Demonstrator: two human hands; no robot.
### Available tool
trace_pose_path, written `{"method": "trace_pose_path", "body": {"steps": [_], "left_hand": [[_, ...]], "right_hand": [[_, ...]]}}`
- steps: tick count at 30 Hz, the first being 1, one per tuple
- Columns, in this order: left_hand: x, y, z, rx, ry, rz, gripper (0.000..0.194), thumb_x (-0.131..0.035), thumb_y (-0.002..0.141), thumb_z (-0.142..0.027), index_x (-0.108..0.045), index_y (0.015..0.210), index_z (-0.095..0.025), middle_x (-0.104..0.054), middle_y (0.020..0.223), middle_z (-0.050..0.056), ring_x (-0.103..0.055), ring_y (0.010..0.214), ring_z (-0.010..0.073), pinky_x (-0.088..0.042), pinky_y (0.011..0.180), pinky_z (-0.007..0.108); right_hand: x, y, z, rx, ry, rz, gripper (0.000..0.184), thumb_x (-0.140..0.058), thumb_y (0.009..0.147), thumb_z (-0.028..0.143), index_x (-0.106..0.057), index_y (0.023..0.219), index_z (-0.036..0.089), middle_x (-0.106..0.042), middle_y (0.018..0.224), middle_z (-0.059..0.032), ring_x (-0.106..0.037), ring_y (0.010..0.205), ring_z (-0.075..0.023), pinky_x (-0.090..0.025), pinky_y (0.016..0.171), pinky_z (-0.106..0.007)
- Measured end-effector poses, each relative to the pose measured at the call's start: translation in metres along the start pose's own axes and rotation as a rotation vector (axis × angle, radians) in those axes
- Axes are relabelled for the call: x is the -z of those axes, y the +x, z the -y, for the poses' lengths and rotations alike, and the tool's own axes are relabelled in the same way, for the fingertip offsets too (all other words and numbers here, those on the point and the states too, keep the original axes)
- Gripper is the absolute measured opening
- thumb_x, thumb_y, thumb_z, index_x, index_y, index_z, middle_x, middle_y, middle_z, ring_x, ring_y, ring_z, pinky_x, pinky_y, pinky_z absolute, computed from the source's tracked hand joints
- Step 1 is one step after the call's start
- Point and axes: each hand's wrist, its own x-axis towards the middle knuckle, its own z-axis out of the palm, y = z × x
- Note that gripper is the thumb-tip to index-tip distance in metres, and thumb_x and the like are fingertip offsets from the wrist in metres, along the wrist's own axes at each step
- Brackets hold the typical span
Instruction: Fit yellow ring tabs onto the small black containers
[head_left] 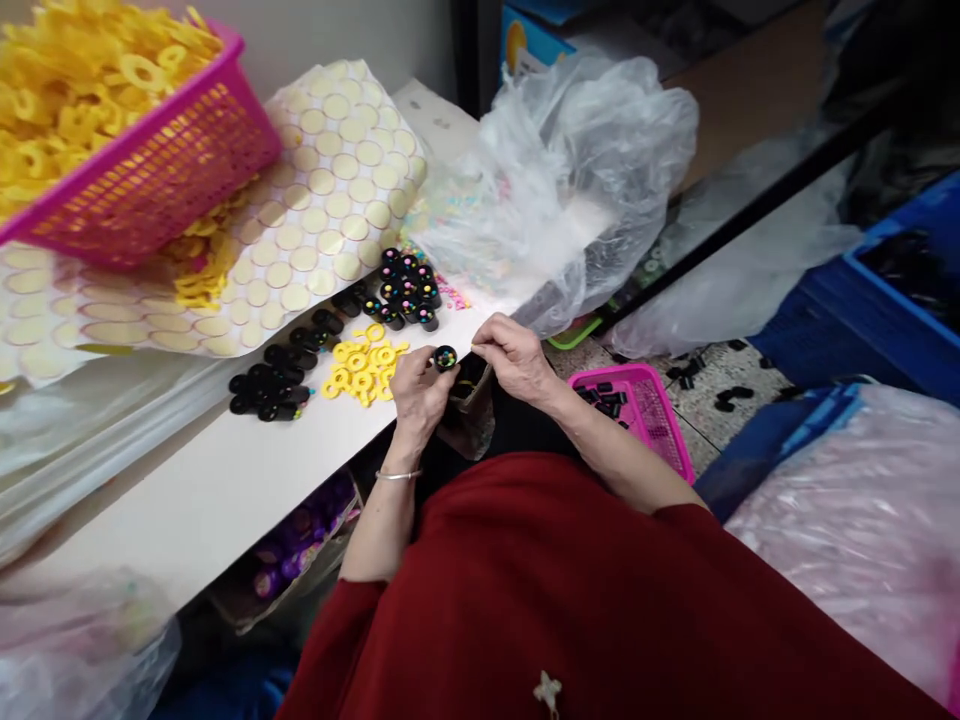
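My left hand [421, 395] is closed around a small black cylinder [445, 357], its open end up with coloured bits inside. Beside it, my right hand [516, 358] has thumb and fingertips pinched together; whatever is between them is too small to make out. Just left of my left hand lies a pile of yellow plastic rings [361, 368] on the white table. Behind them stand several black cylinders [406, 290] with coloured bits in their tops. More black cylinders [270, 385] lie on their sides farther left. Small pink and coloured beads [454, 294] are scattered by the upright group.
A pink basket [180, 150] heaped with yellow pieces stands at upper left on a sheet of round stickers [322, 190]. Clear plastic bags [585, 150] lie behind my hands. To the right are a pink basket [671, 425] of black parts and a blue crate [825, 290].
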Motion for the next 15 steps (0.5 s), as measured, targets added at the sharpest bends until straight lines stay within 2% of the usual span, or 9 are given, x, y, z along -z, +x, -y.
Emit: {"method": "trace_pose_path", "body": {"steps": [2, 5, 10, 15], "left_hand": [[-0.021, 0.01, 0.001, -0.001, -0.004, 0.044, 0.029, -0.074, 0.064, -0.032, -0.066, 0.088, -0.02, -0.062, 0.076, 0.0, -0.052, 0.074, 0.0147, -0.044, 0.069, 0.028], [-0.035, 0.021, 0.009, 0.016, -0.006, 0.061, 0.032, -0.075, 0.062, -0.031, -0.066, 0.09, -0.019, -0.062, 0.079, 0.001, -0.053, 0.077, 0.0161, -0.045, 0.071, 0.03], [-0.04, 0.025, 0.017, 0.03, -0.03, 0.081, 0.032, -0.073, 0.064, -0.03, -0.065, 0.094, -0.019, -0.062, 0.082, 0.001, -0.054, 0.077, 0.0162, -0.045, 0.071, 0.031], [-0.04, 0.021, 0.018, -0.036, -0.017, 0.058, 0.025, -0.069, 0.068, -0.026, -0.064, 0.093, -0.02, -0.063, 0.083, 0.001, -0.053, 0.079, 0.0172, -0.045, 0.072, 0.031]], "right_hand": [[0.004, -0.002, -0.002, 0.002, -0.03, -0.021, 0.012, -0.047, 0.084, 0.02, -0.05, 0.073, 0.02, -0.05, 0.075, -0.0014, -0.049, 0.072, -0.0137, -0.039, 0.069, -0.028], [0.006, -0.001, -0.011, 0.013, -0.089, -0.016, 0.012, -0.046, 0.085, 0.018, -0.051, 0.075, 0.02, -0.05, 0.077, -0.002, -0.05, 0.074, -0.014, -0.04, 0.07, -0.027], [-0.006, 0.008, -0.023, 0.04, -0.235, 0.074, 0.016, -0.041, 0.088, 0.018, -0.054, 0.079, 0.02, -0.051, 0.08, -0.0035, -0.051, 0.075, -0.0146, -0.04, 0.069, -0.026], [-0.015, 0.019, -0.025, 0.055, -0.372, 0.163, 0.019, -0.039, 0.09, 0.018, -0.056, 0.081, 0.019, -0.052, 0.082, -0.0047, -0.05, 0.076, -0.0153, -0.038, 0.068, -0.025]]}}
